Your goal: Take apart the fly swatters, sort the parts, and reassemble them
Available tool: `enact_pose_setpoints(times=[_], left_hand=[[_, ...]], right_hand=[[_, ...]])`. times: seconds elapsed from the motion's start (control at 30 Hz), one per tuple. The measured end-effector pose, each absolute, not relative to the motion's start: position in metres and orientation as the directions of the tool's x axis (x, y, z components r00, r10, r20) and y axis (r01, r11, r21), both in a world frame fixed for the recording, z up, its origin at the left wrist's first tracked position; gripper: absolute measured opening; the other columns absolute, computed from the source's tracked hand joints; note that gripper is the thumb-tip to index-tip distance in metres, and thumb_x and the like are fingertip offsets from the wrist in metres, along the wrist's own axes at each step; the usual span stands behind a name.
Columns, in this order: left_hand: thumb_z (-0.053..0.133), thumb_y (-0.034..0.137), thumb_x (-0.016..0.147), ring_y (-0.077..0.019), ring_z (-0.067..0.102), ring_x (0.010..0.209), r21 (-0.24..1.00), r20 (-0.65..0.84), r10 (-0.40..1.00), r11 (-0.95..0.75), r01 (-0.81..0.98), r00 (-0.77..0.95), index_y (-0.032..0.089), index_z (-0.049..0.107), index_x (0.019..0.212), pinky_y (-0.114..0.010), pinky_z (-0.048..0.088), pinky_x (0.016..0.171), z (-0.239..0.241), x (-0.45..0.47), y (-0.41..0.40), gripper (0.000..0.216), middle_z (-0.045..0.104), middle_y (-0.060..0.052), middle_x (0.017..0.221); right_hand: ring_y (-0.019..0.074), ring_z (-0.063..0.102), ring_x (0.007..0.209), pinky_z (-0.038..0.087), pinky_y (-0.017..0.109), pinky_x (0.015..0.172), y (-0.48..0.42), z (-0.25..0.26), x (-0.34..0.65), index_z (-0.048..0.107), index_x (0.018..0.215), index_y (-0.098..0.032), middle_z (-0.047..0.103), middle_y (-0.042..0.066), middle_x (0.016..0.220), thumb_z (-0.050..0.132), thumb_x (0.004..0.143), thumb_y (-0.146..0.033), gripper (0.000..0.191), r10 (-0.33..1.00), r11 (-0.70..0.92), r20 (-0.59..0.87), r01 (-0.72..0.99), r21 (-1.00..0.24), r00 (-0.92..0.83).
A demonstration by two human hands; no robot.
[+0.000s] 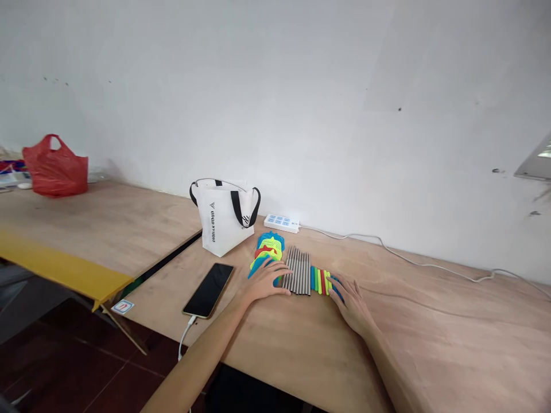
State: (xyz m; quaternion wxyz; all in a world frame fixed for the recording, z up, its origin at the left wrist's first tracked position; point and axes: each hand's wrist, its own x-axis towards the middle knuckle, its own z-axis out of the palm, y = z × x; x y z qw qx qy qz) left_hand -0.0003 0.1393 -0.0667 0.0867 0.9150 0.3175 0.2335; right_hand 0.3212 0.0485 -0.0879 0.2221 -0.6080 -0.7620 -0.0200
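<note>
A row of grey metal tubes [298, 271] lies side by side on the wooden table. To its left is an overlapping stack of blue, yellow and red plastic mesh pieces [271, 246], shaped like fly swatter heads. On the right, slim plastic handles [320, 281] in blue, green, yellow and red lie in a row. My left hand [264, 282] rests open between the mesh pieces and the tubes, its fingertips at the left tubes and partly covering the lowest blue mesh piece. With fingers spread, my right hand [349, 298] touches the right end of the handle row, partly hiding a blue handle.
A phone [209, 290] with a white charging cable lies left of my arm. Behind it stands a white bag [224, 221] with black straps. A power strip [281, 222] sits by the wall, its cord [387, 248] running right. A red plastic bag [58, 169] stands far left.
</note>
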Motion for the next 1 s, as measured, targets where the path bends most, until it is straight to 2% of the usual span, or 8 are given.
enact_pose_setpoints(times=[0.1,0.23,0.37,0.47,0.7,0.9,1.0], left_hand=[[0.073,0.064,0.081,-0.0256,0.049,0.137,0.32,0.373,0.625,-0.781,0.537,0.686,0.037,0.061,0.136,-0.046,0.02,0.125,-0.066,0.004,0.136,0.062,0.059,-0.001,0.143],[0.073,0.064,0.081,-0.0276,0.041,0.143,0.331,0.377,0.622,-0.782,0.528,0.686,0.035,0.051,0.145,-0.046,0.024,0.123,-0.064,0.023,0.124,0.074,0.045,-0.004,0.156],[0.063,0.06,0.092,-0.025,0.045,0.14,0.285,0.408,0.572,-0.82,0.496,0.712,0.033,0.055,0.139,-0.046,0.022,0.125,-0.065,0.05,0.112,0.055,0.051,-0.004,0.15],[0.061,0.059,0.093,-0.0257,0.048,0.137,0.259,0.424,0.569,-0.822,0.508,0.704,0.03,0.06,0.133,-0.049,0.022,0.125,-0.067,0.059,0.11,0.05,0.053,-0.005,0.148],[0.073,0.049,0.085,-0.0282,0.048,0.137,0.277,0.458,0.626,-0.775,0.568,0.631,0.028,0.066,0.125,-0.047,0.027,0.123,-0.069,0.045,0.113,0.046,0.054,-0.005,0.146],[0.072,0.042,0.088,-0.0263,0.049,0.135,0.296,0.439,0.627,-0.777,0.555,0.643,0.031,0.072,0.114,-0.048,0.026,0.123,-0.068,0.038,0.114,0.028,0.056,-0.002,0.143],[0.073,0.047,0.088,-0.0259,0.05,0.133,0.304,0.44,0.619,-0.784,0.541,0.65,0.03,0.072,0.115,-0.047,0.028,0.122,-0.069,0.037,0.116,0.032,0.058,-0.003,0.141]], right_hand=[[0.0256,0.038,0.146,0.011,0.063,0.123,0.048,-0.086,0.311,0.051,0.145,-0.033,0.049,0.004,0.154,0.029,0.105,-0.054,0.05,0.892,0.325,0.379,0.932,-0.159,-0.246],[0.0262,0.037,0.147,0.003,0.064,0.123,0.047,-0.083,0.293,0.048,0.149,-0.031,0.051,0.006,0.152,0.032,0.106,-0.05,0.049,0.85,0.398,0.402,0.915,-0.066,-0.341],[0.0285,0.039,0.146,-0.001,0.068,0.121,0.044,-0.08,0.28,0.049,0.148,-0.032,0.051,0.005,0.152,0.034,0.107,-0.044,0.046,0.823,0.432,0.416,0.902,-0.015,-0.387],[0.0287,0.04,0.145,-0.001,0.07,0.121,0.043,-0.078,0.277,0.049,0.148,-0.032,0.053,0.005,0.15,0.034,0.107,-0.043,0.045,0.818,0.447,0.408,0.895,-0.007,-0.405],[0.0287,0.042,0.144,0.003,0.068,0.122,0.038,-0.079,0.275,0.055,0.143,-0.027,0.054,0.008,0.148,0.038,0.105,-0.049,0.047,0.821,0.428,0.426,0.904,-0.019,-0.38],[0.0283,0.044,0.143,0.002,0.065,0.124,0.025,-0.077,0.267,0.059,0.139,-0.023,0.059,0.008,0.144,0.042,0.104,-0.042,0.043,0.79,0.46,0.46,0.888,-0.007,-0.406],[0.0277,0.046,0.141,0.007,0.062,0.125,0.016,-0.079,0.264,0.062,0.137,-0.023,0.062,0.008,0.141,0.042,0.104,-0.036,0.041,0.769,0.455,0.503,0.891,0.001,-0.394]])
